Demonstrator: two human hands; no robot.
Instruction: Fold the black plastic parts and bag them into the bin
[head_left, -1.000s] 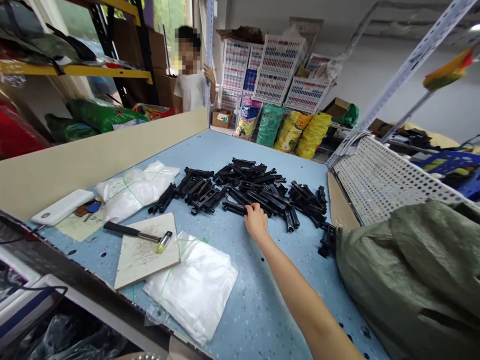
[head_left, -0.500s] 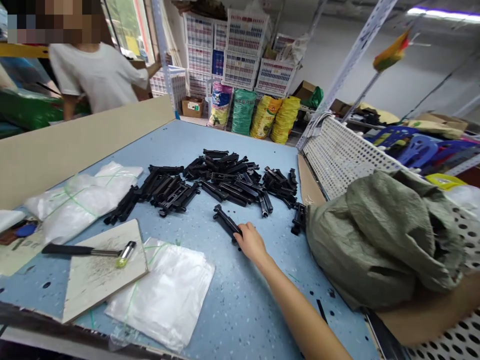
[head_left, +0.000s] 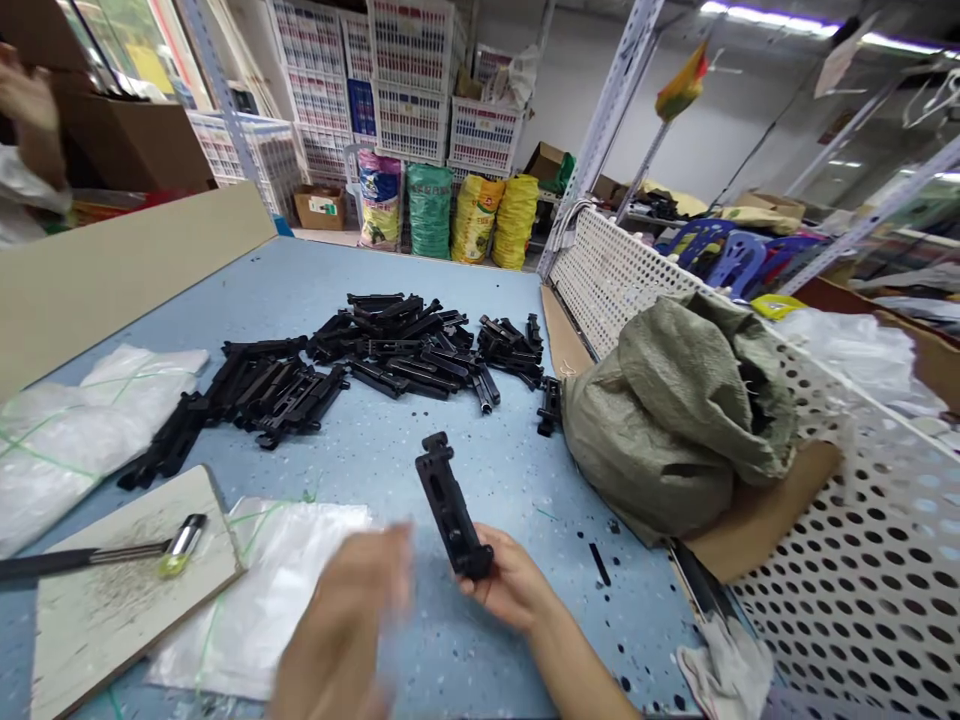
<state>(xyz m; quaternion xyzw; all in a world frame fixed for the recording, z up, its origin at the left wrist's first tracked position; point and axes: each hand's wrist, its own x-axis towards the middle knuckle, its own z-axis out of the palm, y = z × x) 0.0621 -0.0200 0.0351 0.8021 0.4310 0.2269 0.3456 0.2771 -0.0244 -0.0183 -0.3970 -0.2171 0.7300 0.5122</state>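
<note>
Head view: the right hand (head_left: 510, 585) grips a black part (head_left: 453, 510) by its lower end, over the blue table (head_left: 390, 440) near its front edge. The left hand (head_left: 345, 620) is blurred beside it; its grip cannot be told. Loose black parts (head_left: 405, 345) lie heaped toward the far edge; a hammer (head_left: 112, 553) rests on a board (head_left: 127, 600) at the near left corner.

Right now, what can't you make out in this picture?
All in the head view:
- left hand: fingers blurred
- black part in the right hand: underside, turned away
- hammer: handle end, cut by left edge
- sack: contents, hidden by its cloth
</note>
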